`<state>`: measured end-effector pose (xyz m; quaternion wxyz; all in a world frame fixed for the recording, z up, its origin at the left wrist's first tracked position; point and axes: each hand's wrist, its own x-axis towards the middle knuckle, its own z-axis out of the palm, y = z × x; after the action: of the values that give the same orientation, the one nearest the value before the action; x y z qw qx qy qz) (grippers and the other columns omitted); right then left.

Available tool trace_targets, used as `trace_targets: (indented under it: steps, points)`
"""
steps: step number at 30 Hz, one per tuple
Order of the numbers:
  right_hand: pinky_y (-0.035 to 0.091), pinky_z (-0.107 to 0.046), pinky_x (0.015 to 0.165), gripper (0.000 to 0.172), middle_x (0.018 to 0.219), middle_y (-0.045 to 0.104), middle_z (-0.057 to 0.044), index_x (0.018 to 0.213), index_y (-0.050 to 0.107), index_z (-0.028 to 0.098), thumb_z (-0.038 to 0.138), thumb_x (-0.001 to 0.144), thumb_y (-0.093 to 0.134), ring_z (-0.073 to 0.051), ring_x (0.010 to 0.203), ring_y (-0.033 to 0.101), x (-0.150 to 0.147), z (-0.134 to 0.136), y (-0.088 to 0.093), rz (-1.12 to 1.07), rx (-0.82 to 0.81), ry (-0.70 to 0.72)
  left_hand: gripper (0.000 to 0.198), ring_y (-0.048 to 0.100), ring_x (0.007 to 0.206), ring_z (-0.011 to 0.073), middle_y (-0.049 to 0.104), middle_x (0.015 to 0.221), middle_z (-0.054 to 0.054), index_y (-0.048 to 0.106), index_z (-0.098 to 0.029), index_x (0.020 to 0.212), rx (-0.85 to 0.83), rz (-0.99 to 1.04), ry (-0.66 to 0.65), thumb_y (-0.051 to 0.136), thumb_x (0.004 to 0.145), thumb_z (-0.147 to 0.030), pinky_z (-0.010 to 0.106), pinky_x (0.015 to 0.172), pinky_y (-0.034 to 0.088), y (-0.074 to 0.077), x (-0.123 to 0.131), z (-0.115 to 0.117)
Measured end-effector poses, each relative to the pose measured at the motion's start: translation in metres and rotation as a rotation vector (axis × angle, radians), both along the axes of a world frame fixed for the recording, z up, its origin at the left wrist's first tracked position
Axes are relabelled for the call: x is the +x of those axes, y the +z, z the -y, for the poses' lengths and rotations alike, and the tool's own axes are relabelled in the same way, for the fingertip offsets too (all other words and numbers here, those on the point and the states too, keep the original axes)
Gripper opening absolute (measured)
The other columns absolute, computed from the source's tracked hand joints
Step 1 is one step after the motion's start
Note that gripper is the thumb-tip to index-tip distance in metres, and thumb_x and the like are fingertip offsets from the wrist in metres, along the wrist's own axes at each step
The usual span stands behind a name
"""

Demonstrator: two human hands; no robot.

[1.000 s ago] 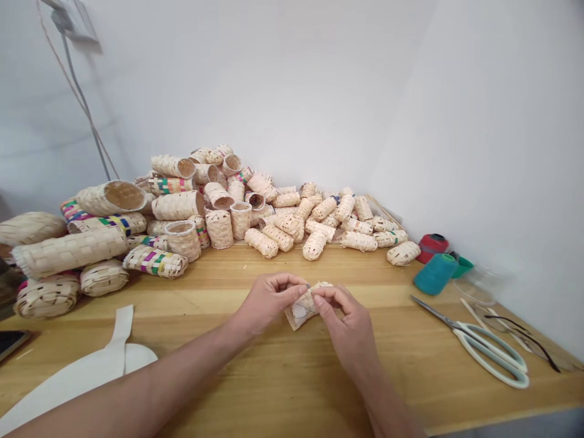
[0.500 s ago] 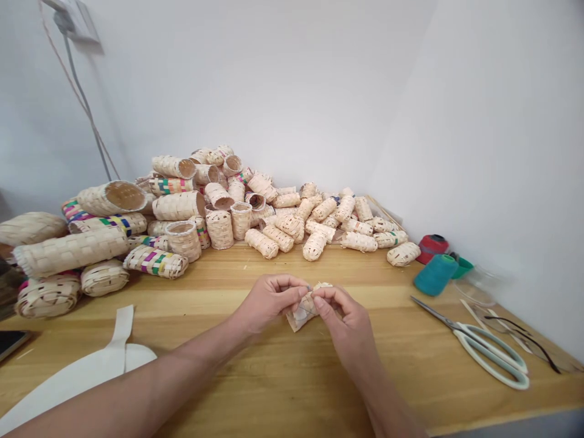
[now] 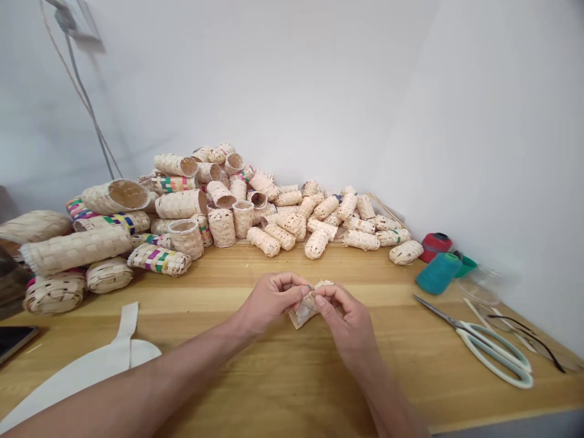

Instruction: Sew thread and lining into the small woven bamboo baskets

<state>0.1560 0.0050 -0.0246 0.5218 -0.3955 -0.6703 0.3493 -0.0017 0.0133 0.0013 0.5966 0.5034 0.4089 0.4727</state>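
Note:
A small woven splint tube (image 3: 301, 314), pale and partly covered by my fingers, lies on the wooden table between my hands. My left hand (image 3: 276, 298) pinches with thumb and forefinger at its upper end; a tiny blue bit shows at those fingertips. Facing it, my right hand (image 3: 347, 316) is closed in a pinch over the right side of the tube, its tips nearly meeting the left ones. A thin dark line, perhaps thread, crosses the tube. What exactly each pinch holds is too small to make out.
A heap of woven tubes (image 3: 223, 228) lines the wall. At right are white-handled scissors (image 3: 495, 354), a teal thread cone (image 3: 438, 274), a red thread cone (image 3: 435, 246) and eyeglasses (image 3: 529, 334). On the left lie a white flat piece (image 3: 91, 371) and a phone (image 3: 16, 340).
The whole view has shifted slightly, so things sit a little farther right. Both hands keep the same pinching pose at the woven tube.

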Motion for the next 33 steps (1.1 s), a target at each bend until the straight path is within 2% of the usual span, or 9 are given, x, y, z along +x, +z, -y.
trace_targets:
  steps: [6,10,14,18,21,24,29,33]
  points:
    - [0.042,-0.026,0.071,0.017,0.078,0.06,-0.002,0.077,0.062,0.019,0.031,0.087,0.054,-0.016,0.076,0.055,0.0,0.002,0.002,0.04,0.069,0.013,0.027,0.04,0.046,0.0051,0.053,0.052,-0.003,0.064,-0.011,0.067,0.066,-0.023,-0.039,0.074,0.065,-0.037,0.018,0.046,0.027,0.0,0.001,0.001]
    - [0.043,-0.025,0.069,0.018,0.077,0.06,-0.001,0.079,0.061,0.019,0.034,0.086,0.055,-0.016,0.073,0.055,0.0,0.001,0.002,-0.024,0.008,-0.018,0.028,0.041,0.045,0.0055,0.055,0.051,-0.003,0.066,-0.011,0.07,0.07,-0.028,-0.049,0.074,0.066,-0.038,0.019,0.045,0.027,-0.003,0.001,-0.002]
    - [0.044,-0.024,0.065,0.018,0.075,0.062,-0.001,0.08,0.062,0.019,0.035,0.084,0.057,-0.015,0.069,0.055,0.001,0.0,0.001,-0.057,-0.048,-0.065,0.033,0.041,0.044,0.0055,0.055,0.052,-0.003,0.068,-0.012,0.084,0.052,-0.01,-0.05,0.073,0.067,-0.039,0.018,0.044,0.029,-0.004,0.002,-0.004]
    - [0.044,-0.024,0.065,0.019,0.076,0.062,-0.001,0.081,0.062,0.018,0.036,0.084,0.056,-0.015,0.069,0.055,0.001,0.0,0.0,-0.047,-0.059,-0.072,0.037,0.045,0.049,0.0063,0.06,0.065,-0.002,0.067,-0.015,0.098,0.113,-0.002,0.005,0.071,0.069,-0.038,0.019,0.046,0.033,-0.002,0.001,-0.002]
    - [0.044,-0.024,0.066,0.019,0.075,0.061,-0.001,0.08,0.063,0.019,0.036,0.084,0.056,-0.015,0.07,0.055,0.0,-0.001,0.0,-0.013,-0.035,-0.082,0.028,0.045,0.053,0.0068,0.06,0.07,0.0,0.069,-0.014,0.089,0.187,-0.068,0.074,0.069,0.071,-0.035,0.019,0.047,0.034,0.002,0.0,0.0]
    - [0.044,-0.024,0.067,0.017,0.076,0.062,-0.001,0.079,0.065,0.019,0.033,0.085,0.056,-0.015,0.071,0.056,-0.001,0.0,0.002,0.03,0.028,-0.087,0.023,0.045,0.056,0.0076,0.06,0.069,0.0,0.069,-0.013,0.079,0.232,-0.119,0.076,0.069,0.071,-0.035,0.019,0.049,0.035,0.005,0.0,0.001]
    - [0.045,-0.025,0.07,0.015,0.081,0.065,-0.003,0.082,0.066,0.02,0.029,0.085,0.056,-0.017,0.079,0.058,0.0,0.001,0.001,0.11,0.12,-0.094,0.024,0.043,0.052,0.007,0.055,0.057,-0.002,0.063,-0.012,0.066,0.19,-0.089,0.061,0.07,0.069,-0.035,0.019,0.048,0.033,0.006,0.0,-0.001]
    - [0.045,-0.027,0.071,0.016,0.081,0.064,-0.003,0.083,0.066,0.02,0.03,0.086,0.054,-0.018,0.078,0.058,0.0,0.001,0.001,0.128,0.123,-0.085,0.027,0.044,0.05,0.0069,0.058,0.058,-0.001,0.06,-0.012,0.065,0.144,-0.042,0.045,0.069,0.071,-0.037,0.019,0.048,0.035,0.003,0.0,-0.002]
